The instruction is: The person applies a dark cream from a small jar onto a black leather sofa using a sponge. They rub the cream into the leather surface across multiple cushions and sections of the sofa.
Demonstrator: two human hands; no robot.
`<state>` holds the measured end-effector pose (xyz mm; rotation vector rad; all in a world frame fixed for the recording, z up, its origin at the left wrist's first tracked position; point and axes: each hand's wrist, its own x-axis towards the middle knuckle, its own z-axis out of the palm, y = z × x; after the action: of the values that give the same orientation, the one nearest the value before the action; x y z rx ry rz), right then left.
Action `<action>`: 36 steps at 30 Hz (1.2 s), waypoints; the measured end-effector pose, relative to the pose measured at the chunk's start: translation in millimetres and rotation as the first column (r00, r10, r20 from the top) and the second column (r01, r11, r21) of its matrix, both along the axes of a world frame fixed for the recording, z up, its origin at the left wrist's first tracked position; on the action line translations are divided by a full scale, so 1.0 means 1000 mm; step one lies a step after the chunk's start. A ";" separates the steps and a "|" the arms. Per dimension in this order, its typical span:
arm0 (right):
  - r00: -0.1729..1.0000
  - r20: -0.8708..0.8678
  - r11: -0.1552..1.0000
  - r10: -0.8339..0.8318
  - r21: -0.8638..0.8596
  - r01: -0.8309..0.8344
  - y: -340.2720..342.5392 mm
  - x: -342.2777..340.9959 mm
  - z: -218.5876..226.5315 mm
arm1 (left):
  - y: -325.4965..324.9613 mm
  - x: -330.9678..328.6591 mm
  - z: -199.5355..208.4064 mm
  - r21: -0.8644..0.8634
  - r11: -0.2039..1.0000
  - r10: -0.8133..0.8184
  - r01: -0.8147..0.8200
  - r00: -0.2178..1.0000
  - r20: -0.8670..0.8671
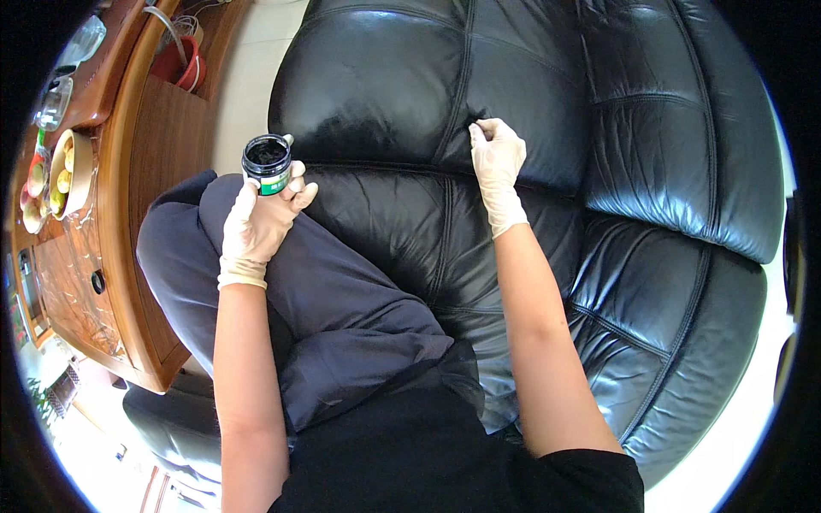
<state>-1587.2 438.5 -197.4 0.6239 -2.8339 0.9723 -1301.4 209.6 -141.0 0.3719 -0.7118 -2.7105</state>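
Observation:
Both my hands wear whitish thin gloves. My left hand point(267, 205) is closed around a small open jar point(274, 182) with a green-and-white label, held upright above my bent knee. Dark, nearly black stuff shows inside its mouth. Out to the right, my right hand point(498, 152) is pinched at the fingertips against the black leather sofa point(376, 68), near a stitched seam. Something dark shows at those fingertips, too small against the black leather to make out. Around the hand the leather is glossy, with a duller patch left of the seam.
On the left stands a wooden table point(150, 342) carrying a round black lid point(98, 282), a fruit bowl point(79, 175) and glass vessels point(56, 103). A red bucket point(190, 70) sits behind it. The sofa's backrest point(676, 128) rises on the right.

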 end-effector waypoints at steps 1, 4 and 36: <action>0.999 0.020 1.000 -0.027 0.002 0.027 0.000 -0.002 -0.002 | -0.001 -0.001 -0.001 -0.001 1.000 -0.007 0.007 1.000 -0.009; 0.996 0.043 0.997 -0.076 0.013 0.075 0.004 -0.005 -0.007 | 0.002 -0.005 -0.001 0.010 1.000 -0.008 0.008 1.000 0.002; 0.995 0.095 0.979 0.037 0.198 -0.056 0.008 0.025 -0.010 | 0.001 -0.002 0.000 -0.036 0.999 -0.015 0.020 0.994 0.112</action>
<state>-1561.9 446.7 -207.5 0.6843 -3.0372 0.7441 -1303.9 210.5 -141.2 0.5145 -0.7976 -2.7061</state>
